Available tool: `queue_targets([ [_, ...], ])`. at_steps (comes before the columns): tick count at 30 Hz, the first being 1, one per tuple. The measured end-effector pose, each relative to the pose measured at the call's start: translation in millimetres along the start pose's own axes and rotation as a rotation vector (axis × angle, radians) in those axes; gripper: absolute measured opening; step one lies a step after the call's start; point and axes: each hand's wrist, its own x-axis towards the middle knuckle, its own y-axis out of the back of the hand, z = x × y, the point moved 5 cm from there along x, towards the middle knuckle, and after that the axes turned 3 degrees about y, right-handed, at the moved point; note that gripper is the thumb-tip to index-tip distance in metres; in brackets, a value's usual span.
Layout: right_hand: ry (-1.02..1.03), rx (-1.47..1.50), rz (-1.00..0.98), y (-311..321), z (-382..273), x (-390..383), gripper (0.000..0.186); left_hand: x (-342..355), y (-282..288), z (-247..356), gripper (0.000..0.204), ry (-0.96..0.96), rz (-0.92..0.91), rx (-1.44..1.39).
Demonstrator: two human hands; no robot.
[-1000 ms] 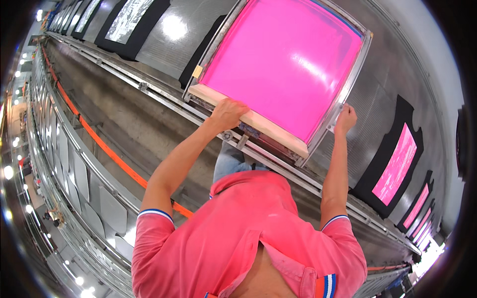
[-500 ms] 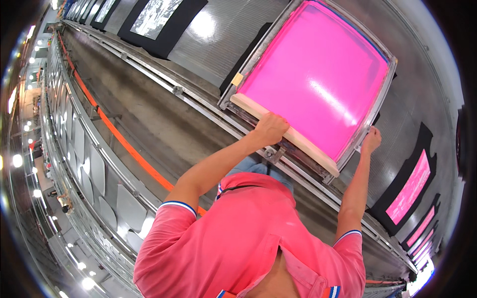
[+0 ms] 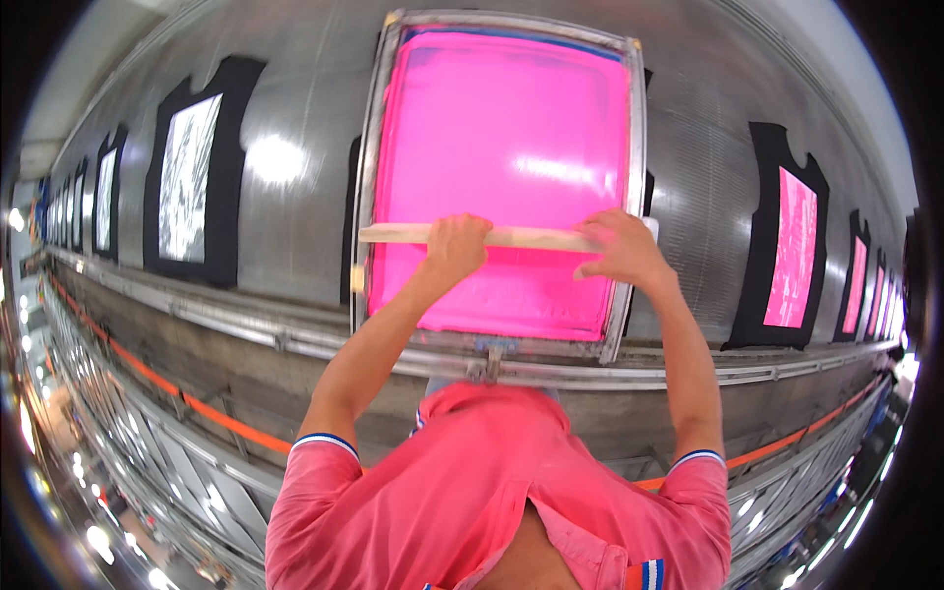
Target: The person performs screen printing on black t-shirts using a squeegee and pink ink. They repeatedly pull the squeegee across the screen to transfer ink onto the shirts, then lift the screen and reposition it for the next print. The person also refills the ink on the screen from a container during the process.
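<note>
Wooden bar (image 3: 536, 238) crosses the metal frame (image 3: 637, 128) below its middle, left hand (image 3: 458, 244) clamped on it; right hand (image 3: 621, 251) covers its right end, grip too blurred to tell. Such spacing would keep it level.

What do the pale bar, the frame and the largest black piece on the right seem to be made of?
Bar: apparently bare, matt wood, from its pale tan colour.
Frame: probably metal, dull grey with brighter streaks.
Black piece: likely matt cloth, judging by its shine-free surface and garment-like outline.
</note>
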Motion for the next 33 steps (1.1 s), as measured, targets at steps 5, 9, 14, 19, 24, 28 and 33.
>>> queue_targets([
  [5, -0.063, -0.371, -0.008, 3.8, 81.4, 102.3, 0.017, 134.5, 60.5, -22.4, 0.029, -0.103, 0.157, 0.06],
  [9, -0.154, -0.376, 0.13, 46.7, 147.5, 185.5, 0.02, 235.1, 135.7, -77.9, 0.026, -0.06, 0.191, 0.15],
  [14, -0.148, -0.302, 0.127, 79.7, 179.2, 259.5, 0.019, 301.0, 174.9, -127.3, 0.021, -0.057, 0.282, 0.179],
  [19, -0.209, -0.304, 0.236, 56.7, 185.2, 252.6, 0.023, 304.8, 159.9, -121.8, 0.031, -0.023, 0.221, 0.308],
  [24, -0.202, -0.27, 0.233, 36.9, 155.6, 213.9, 0.022, 249.6, 133.8, -120.5, 0.04, -0.013, 0.268, 0.248],
  [28, -0.154, -0.274, 0.245, 8.0, 110.8, 146.3, 0.019, 174.5, 98.2, -116.9, 0.04, -0.012, 0.24, 0.216],
  [33, -0.077, -0.23, 0.288, -33.4, 55.9, 50.8, 0.019, 59.4, 52.8, -100.6, 0.039, -0.039, 0.272, 0.157],
])
